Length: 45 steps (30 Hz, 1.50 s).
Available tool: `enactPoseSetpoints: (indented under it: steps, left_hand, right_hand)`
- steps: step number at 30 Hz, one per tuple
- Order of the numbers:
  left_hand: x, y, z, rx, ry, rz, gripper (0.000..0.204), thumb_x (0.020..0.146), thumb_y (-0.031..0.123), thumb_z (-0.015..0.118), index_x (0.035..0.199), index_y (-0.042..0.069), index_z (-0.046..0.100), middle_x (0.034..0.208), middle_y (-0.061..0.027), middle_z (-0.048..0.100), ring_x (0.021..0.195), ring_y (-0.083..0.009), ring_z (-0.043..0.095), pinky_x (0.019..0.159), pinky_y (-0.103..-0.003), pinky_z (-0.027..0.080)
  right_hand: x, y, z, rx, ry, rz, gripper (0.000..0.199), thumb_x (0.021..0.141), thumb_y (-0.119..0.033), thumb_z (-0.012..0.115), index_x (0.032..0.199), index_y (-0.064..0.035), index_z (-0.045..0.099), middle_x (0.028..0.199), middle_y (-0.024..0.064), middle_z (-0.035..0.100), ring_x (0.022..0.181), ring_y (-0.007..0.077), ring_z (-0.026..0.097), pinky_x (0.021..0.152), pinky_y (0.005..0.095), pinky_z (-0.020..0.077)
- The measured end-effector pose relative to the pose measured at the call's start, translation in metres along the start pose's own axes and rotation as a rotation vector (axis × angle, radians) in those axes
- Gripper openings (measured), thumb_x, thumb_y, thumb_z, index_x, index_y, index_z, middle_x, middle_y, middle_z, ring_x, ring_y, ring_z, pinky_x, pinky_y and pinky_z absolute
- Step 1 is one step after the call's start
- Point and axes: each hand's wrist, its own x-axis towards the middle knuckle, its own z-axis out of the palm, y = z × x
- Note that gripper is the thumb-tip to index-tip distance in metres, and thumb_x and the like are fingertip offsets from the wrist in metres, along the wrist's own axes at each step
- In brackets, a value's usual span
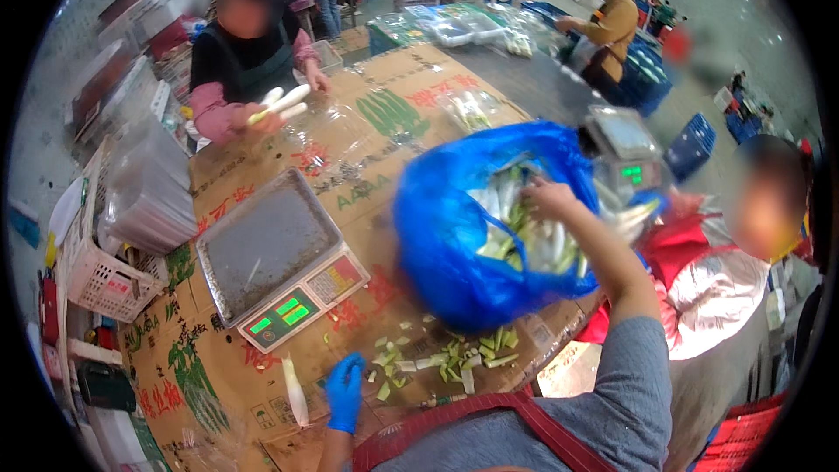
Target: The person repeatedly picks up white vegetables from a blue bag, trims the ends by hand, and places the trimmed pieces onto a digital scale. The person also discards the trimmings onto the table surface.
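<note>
My right hand (552, 199), bare, reaches into a large blue plastic bag (437, 236) of white and green vegetable shoots (549, 240). Its fingertips sink among the shoots, so whether they grip one is unclear. Low in the view is my left hand (344, 392) in a blue glove, fingers loosely bent and slightly apart, with nothing visible in them. One pale peeled shoot (295, 393) lies just left of the glove. Green trimmings (463, 358) are scattered to its right, beside what looks like a thin knife handle (441, 402).
A digital scale (271, 245) with a dirty tray stands on the cardboard-covered table (384, 201). Another scale (625, 144) sits beyond the bag. Across the table, a person (249, 61) holds several white shoots (284, 105). Clear plastic trays (149, 192) and a white basket (114, 275) are at left.
</note>
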Motion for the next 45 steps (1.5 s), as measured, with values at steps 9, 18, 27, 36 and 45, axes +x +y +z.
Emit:
enactPoseSetpoints:
  steps: [9,18,27,36,45]
  left_hand:
    - [-0.001,0.025,-0.001,0.059,-0.019,0.016,0.026,0.097,0.005,0.053,0.121,-0.002,0.062,0.113,-0.0131,0.066,0.104,-0.0212,0.065,0.092,-0.033,0.051]
    - [-0.010,0.025,-0.016,0.136,-0.025,-0.001,0.024,0.098,0.007,0.053,0.118,-0.001,0.063,0.109,-0.0106,0.067,0.101,-0.0194,0.064,0.091,-0.032,0.050]
    - [-0.002,0.004,-0.011,0.028,-0.058,0.058,0.032,0.097,0.005,0.055,0.128,-0.001,0.058,0.121,-0.0110,0.063,0.110,-0.0197,0.061,0.098,-0.034,0.047]
    - [0.006,0.166,0.026,0.063,-0.171,0.534,0.119,0.063,0.022,0.090,0.154,0.004,0.015,0.157,-0.0150,0.024,0.145,-0.0304,0.026,0.119,-0.043,0.024]
    - [-0.039,0.089,0.051,-0.028,-0.208,0.380,0.093,0.075,0.024,0.080,0.149,0.001,0.028,0.148,-0.0205,0.039,0.136,-0.0334,0.040,0.113,-0.044,0.033]
  right_hand:
    - [0.060,-0.004,0.047,-0.098,0.266,0.194,0.036,0.083,-0.016,0.061,0.118,-0.0194,0.061,0.119,0.0145,0.058,0.096,0.0332,0.066,0.076,0.0422,0.0558]
    - [0.017,0.005,0.012,0.133,0.482,0.194,0.022,0.081,-0.017,0.065,0.102,-0.0094,0.062,0.101,0.0179,0.061,0.087,0.0402,0.065,0.076,0.0481,0.0546]
    - [-0.113,-0.011,-0.105,0.789,0.797,0.114,0.025,0.084,-0.017,0.074,0.104,-0.0038,0.069,0.085,0.0100,0.068,0.068,0.0186,0.065,0.062,0.0308,0.0520]
    - [-0.215,-0.170,-0.152,0.762,0.438,-0.589,0.022,0.082,-0.021,0.076,0.097,-0.0062,0.069,0.088,0.0118,0.067,0.081,0.0241,0.067,0.069,0.0349,0.0532]
    - [-0.221,-0.313,-0.055,0.597,0.255,-0.796,0.030,0.084,-0.032,0.070,0.094,-0.0058,0.061,0.093,0.0176,0.061,0.080,0.0392,0.064,0.069,0.0484,0.0527]
